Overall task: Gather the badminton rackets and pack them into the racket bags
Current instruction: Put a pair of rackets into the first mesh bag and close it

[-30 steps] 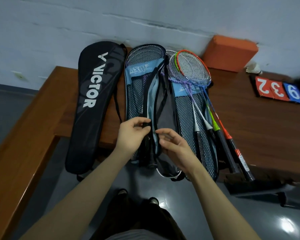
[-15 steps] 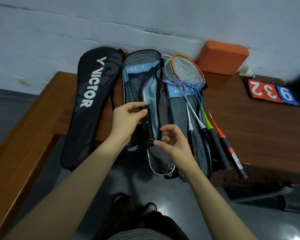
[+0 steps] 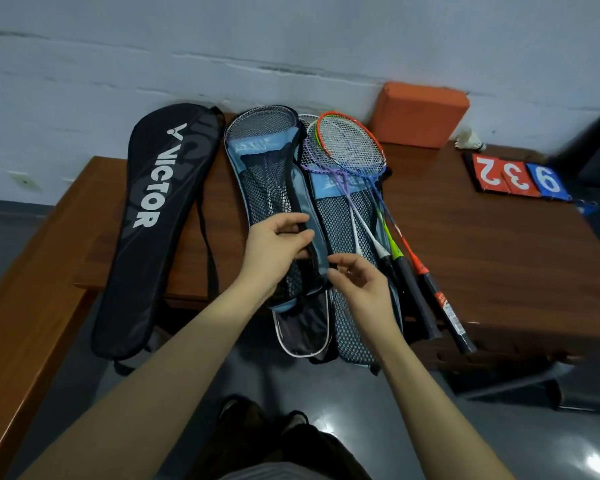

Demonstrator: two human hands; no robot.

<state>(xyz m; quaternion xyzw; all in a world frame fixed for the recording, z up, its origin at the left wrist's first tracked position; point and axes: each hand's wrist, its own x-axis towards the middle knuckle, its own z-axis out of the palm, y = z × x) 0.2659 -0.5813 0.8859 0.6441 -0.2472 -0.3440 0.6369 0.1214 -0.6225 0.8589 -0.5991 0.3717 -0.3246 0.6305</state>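
Head view: the left hand (image 3: 274, 251) pinches the dark edge of the blue mesh racket bag (image 3: 267, 188) between thumb and fingers, while the right hand (image 3: 364, 289) hovers just beside it, fingers loosely curled and holding nothing. That bag lies on the wooden surface (image 3: 482, 254) between the black Victor bag (image 3: 160, 220) and a second mesh bag (image 3: 340, 230), on which the loose rackets (image 3: 354, 147) lie.

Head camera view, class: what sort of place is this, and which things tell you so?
Probably a sports hall or badminton club's side area. The clues: loose rackets lying on mesh racket bags on a wooden table, a shuttlecock near the wall, and flip score cards showing numbers.
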